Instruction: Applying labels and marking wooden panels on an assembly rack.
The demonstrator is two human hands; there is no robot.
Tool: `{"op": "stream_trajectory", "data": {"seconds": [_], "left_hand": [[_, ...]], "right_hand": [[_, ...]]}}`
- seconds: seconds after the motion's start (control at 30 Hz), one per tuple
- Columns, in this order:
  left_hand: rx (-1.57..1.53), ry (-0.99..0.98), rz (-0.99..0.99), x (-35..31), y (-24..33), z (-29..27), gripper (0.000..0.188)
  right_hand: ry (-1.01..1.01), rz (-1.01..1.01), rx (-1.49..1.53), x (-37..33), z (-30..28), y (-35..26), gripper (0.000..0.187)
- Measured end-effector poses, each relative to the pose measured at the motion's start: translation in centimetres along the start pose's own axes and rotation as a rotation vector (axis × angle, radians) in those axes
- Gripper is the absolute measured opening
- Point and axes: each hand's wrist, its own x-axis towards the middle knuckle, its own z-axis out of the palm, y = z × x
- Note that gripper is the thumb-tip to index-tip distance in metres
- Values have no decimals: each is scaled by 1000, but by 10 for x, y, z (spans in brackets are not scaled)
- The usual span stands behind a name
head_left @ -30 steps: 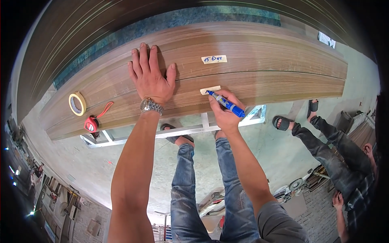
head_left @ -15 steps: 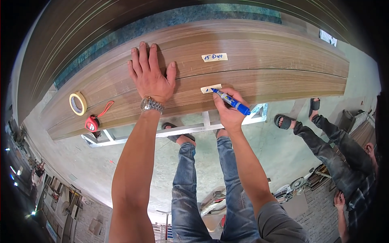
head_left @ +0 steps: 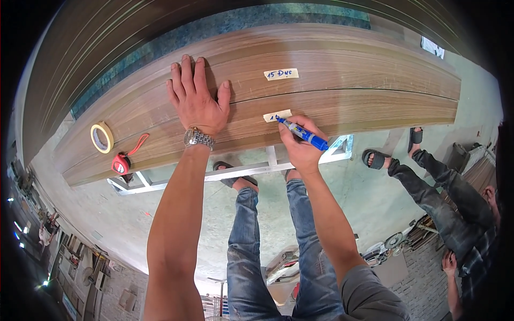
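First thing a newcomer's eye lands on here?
Probably the blue-and-grey marker in the right hand, its tip at the nearer cream tape label on the brown wood-grain boards. Next, the left hand, spread flat left of the labels. Then the bright red tape measure at the boards' near-left edge.

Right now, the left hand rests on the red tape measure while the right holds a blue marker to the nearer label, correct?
Not quite: the head view shows the left hand spread on the brown boards, not the tape measure. The right hand and blue marker are as stated.
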Motion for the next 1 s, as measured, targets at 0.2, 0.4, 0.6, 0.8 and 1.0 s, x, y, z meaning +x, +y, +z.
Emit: {"op": "stream_trajectory", "data": {"seconds": [0.2,0.4,0.6,0.8,1.0], "left_hand": [[-9,6,-4,0,7,4,67],[-11,-20,-25,-2,-6,-9,70],[-71,-49,-54,6,11,-9,71],[-283,24,-139,-1,-36,-67,47],[177,-36,-636,-45,-202,-158,33]], "right_hand": [[146,108,177,5,-1,3,20],[172,209,253,-32,-32,-56,20],[-273,-52,-13,-83,-78,-90,17],[-425,-33,-23,-109,-93,-84,23],[-461,105,-167,-120,-115,-73,25]]}}
